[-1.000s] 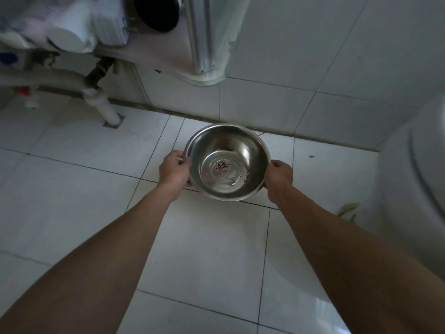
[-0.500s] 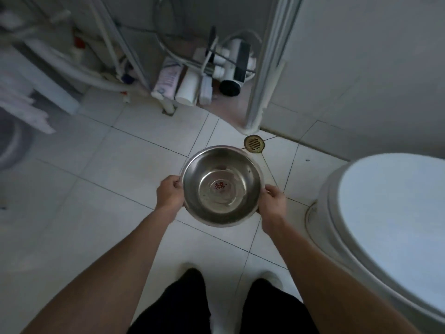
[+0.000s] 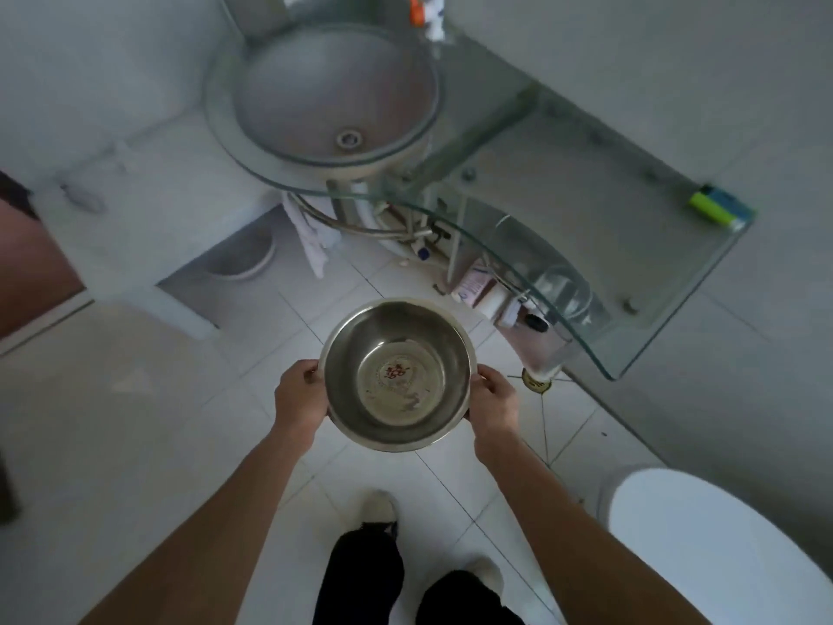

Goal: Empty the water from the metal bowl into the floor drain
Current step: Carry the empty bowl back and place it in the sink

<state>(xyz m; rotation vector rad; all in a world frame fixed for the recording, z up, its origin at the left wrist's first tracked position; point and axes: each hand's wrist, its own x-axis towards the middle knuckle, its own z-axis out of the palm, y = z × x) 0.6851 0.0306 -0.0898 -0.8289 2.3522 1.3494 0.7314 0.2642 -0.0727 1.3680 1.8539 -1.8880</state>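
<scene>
Nearest me, my left hand (image 3: 299,401) and right hand (image 3: 496,399) each close their grip on opposite sides of the bowl's rim, holding the bowl (image 3: 397,374) level above the floor tiles. A shallow pool of water sits inside — a red mark at the bottom, unreadable. The floor drain (image 3: 536,382) lies just right of my right hand, slightly beyond it, so that hand is nearer. I judge the pour tips rightward.

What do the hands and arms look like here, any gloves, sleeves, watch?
Both bare. No gloves on the left hand or right hand, and no rings, watch or wristband visible. Forearms are uncovered all the way to the frame's bottom edge, so no sleeve shows. Further down: dark trousers and light-coloured footwear.
</scene>
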